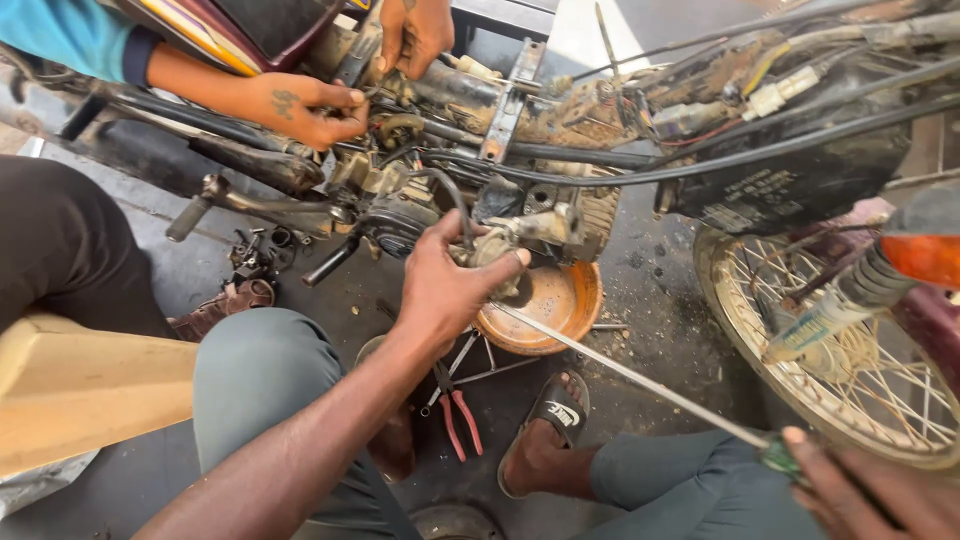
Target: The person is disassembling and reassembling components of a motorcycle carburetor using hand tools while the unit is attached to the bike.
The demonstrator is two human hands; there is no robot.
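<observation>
The person's left hand and forearm are bare, with no sleeve, glove, watch or ring showing. The right hand is bare as well, seen only in part at the frame's edge. Grey-green trousers cover both legs. A black slide sandal with a white mark sits on one foot.

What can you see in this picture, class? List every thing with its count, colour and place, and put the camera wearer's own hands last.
Motorcycle: one, dirty dark frame, across top.
Spoked wheel: one, rusty, right.
Bowl: one, orange, on floor below engine.
Pliers: one, red handles, on floor.
Sandal: one, black, on a foot.
Co-worker's hands: two, on the engine, top left.
Screwdriver: one, long steel shaft, green handle.
Left hand: grips an engine part.
Right hand: holds the screwdriver handle.
</observation>
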